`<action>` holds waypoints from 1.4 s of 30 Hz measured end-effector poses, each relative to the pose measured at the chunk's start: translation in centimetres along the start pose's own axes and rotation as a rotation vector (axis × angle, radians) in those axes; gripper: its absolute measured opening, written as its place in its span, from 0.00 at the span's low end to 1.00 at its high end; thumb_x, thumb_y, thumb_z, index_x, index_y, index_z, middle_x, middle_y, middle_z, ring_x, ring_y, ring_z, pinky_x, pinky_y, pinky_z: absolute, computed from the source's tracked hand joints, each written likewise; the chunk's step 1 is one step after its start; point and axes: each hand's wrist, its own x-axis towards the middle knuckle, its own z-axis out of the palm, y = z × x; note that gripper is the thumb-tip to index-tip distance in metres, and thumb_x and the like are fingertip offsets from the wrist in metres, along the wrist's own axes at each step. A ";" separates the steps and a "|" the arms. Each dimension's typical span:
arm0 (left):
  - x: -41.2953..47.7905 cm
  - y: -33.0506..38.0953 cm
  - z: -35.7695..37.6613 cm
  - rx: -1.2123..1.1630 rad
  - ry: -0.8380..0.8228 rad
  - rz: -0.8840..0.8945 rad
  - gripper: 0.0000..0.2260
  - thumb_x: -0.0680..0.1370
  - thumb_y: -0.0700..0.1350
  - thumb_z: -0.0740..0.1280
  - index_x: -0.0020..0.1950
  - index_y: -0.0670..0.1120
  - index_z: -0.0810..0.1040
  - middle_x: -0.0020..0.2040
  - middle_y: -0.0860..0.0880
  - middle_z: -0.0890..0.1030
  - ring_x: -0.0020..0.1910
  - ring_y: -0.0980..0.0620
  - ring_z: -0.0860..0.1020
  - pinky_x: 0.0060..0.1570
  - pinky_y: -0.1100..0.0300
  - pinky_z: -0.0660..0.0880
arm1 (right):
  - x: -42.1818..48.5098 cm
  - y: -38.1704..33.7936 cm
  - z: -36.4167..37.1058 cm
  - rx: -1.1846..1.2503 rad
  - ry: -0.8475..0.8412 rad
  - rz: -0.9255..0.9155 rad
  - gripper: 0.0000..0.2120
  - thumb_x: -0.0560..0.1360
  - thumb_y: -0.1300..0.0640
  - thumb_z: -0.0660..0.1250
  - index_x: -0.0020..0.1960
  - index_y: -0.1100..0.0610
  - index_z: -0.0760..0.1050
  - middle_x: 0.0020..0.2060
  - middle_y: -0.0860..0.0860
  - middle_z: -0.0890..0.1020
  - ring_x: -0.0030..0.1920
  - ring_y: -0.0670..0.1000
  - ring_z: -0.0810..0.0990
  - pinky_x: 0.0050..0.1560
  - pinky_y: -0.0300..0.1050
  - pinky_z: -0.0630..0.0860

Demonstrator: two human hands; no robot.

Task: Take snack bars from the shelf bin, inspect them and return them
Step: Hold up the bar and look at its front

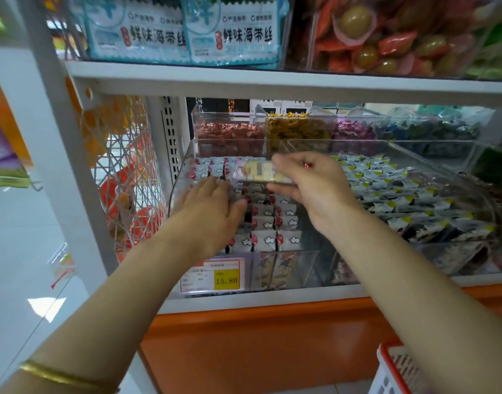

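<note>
One pale-wrapped, oblong snack bar [261, 173], its print blurred, sits pinched in our right hand [309, 189], fingers above it and thumb below, raised over the clear plastic shelf bin [179, 177], probably so that we can read its face. Our left hand [213, 209] lies flat, fingers straight, on the rows of white cloud-printed bars [268, 240] under its fingertips, likely steadying them for the return.

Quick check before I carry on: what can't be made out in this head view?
All head view.
1. Snack bar pinched in the right hand: blurred, print unreadable; fingers cover its right end.
2. Bin bars in the clear bin: those under the left hand are covered by it.
3. Price tag: only 15.80 reads; the rest is too small.
4. Red basket: cut off by the bottom edge.
</note>
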 end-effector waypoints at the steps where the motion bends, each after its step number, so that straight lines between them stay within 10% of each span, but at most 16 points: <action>1: 0.1 -0.1 0.3 0.027 -0.033 -0.001 0.27 0.80 0.57 0.47 0.75 0.43 0.57 0.76 0.42 0.56 0.76 0.47 0.51 0.74 0.48 0.50 | 0.9 0.0 0.4 -0.027 -0.007 0.017 0.03 0.73 0.67 0.69 0.43 0.62 0.75 0.55 0.63 0.77 0.43 0.54 0.82 0.36 0.38 0.81; 8: -0.1 -0.2 1.3 0.135 -0.083 -0.007 0.30 0.80 0.59 0.43 0.77 0.44 0.49 0.78 0.44 0.49 0.76 0.48 0.45 0.74 0.48 0.45 | 5.9 -0.3 3.9 -0.555 -0.090 -0.247 0.22 0.70 0.69 0.70 0.62 0.59 0.69 0.60 0.55 0.74 0.59 0.53 0.75 0.56 0.50 0.78; 13: -0.1 -0.2 1.5 0.149 -0.091 -0.013 0.29 0.80 0.60 0.43 0.77 0.45 0.48 0.78 0.45 0.48 0.76 0.48 0.44 0.74 0.49 0.43 | 8.0 -0.1 6.4 -0.933 -0.251 -0.461 0.17 0.72 0.69 0.68 0.59 0.61 0.70 0.49 0.52 0.74 0.50 0.51 0.76 0.40 0.36 0.75; 18: -0.2 -0.1 1.5 0.108 -0.098 -0.016 0.30 0.80 0.60 0.42 0.77 0.45 0.46 0.78 0.45 0.47 0.76 0.49 0.42 0.74 0.50 0.41 | 9.8 0.5 8.0 -1.157 -0.364 -0.448 0.20 0.70 0.63 0.72 0.61 0.57 0.74 0.64 0.54 0.74 0.63 0.53 0.73 0.52 0.36 0.65; 26: -0.2 -0.2 1.3 0.057 -0.109 -0.015 0.29 0.80 0.59 0.43 0.77 0.44 0.48 0.78 0.44 0.47 0.76 0.48 0.43 0.74 0.50 0.41 | 11.1 3.5 7.8 -1.211 -0.576 -0.342 0.15 0.78 0.65 0.58 0.64 0.59 0.69 0.62 0.57 0.74 0.60 0.54 0.74 0.59 0.49 0.73; 30: -0.2 -0.2 1.4 0.056 -0.111 -0.011 0.30 0.80 0.60 0.43 0.77 0.44 0.49 0.78 0.45 0.48 0.76 0.49 0.43 0.74 0.50 0.42 | 12.5 3.3 8.3 -1.080 -0.466 -0.377 0.14 0.78 0.66 0.57 0.62 0.58 0.71 0.55 0.55 0.78 0.46 0.48 0.76 0.41 0.41 0.71; 37: -0.1 -0.2 1.2 0.032 -0.084 -0.004 0.28 0.81 0.59 0.44 0.77 0.45 0.50 0.78 0.45 0.49 0.76 0.49 0.43 0.73 0.51 0.42 | 13.7 4.9 10.5 -1.646 -0.266 -0.598 0.07 0.76 0.55 0.65 0.52 0.57 0.78 0.57 0.54 0.75 0.62 0.57 0.67 0.60 0.54 0.68; 42: 0.0 -0.3 1.2 0.020 -0.099 -0.016 0.29 0.81 0.59 0.44 0.77 0.44 0.49 0.78 0.45 0.48 0.76 0.49 0.43 0.73 0.51 0.42 | 13.7 4.1 10.7 -1.427 -0.189 -0.616 0.05 0.76 0.60 0.63 0.47 0.59 0.78 0.49 0.53 0.80 0.52 0.52 0.77 0.57 0.49 0.75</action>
